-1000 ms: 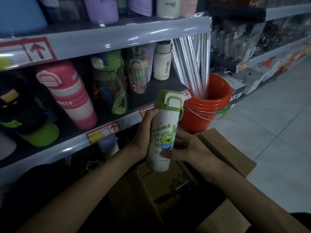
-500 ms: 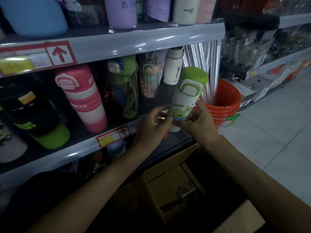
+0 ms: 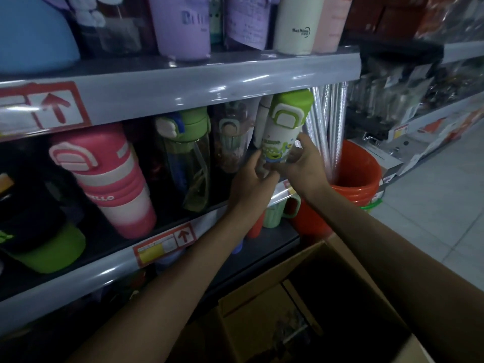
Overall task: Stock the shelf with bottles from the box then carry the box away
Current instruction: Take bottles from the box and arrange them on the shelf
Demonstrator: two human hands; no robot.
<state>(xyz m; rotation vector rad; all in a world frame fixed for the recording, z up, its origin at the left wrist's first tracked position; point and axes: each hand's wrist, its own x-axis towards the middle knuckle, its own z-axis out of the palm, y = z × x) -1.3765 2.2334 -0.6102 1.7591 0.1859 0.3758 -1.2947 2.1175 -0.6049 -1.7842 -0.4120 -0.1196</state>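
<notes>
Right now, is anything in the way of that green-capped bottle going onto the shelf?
Partly. The green-capped bottle, held by the left hand and right hand, has its cap close under the upper shelf edge, and a white bottle stands just behind it. The hands hide the spot below.

Hands [image 3: 252, 184] [image 3: 302, 165]: two
Box [image 3: 251, 326]: one
Held bottle [image 3: 281, 132]: one
Middle-shelf bottles [image 3: 104, 179]: at least five
Bucket stack [image 3: 364, 179]: one
</notes>
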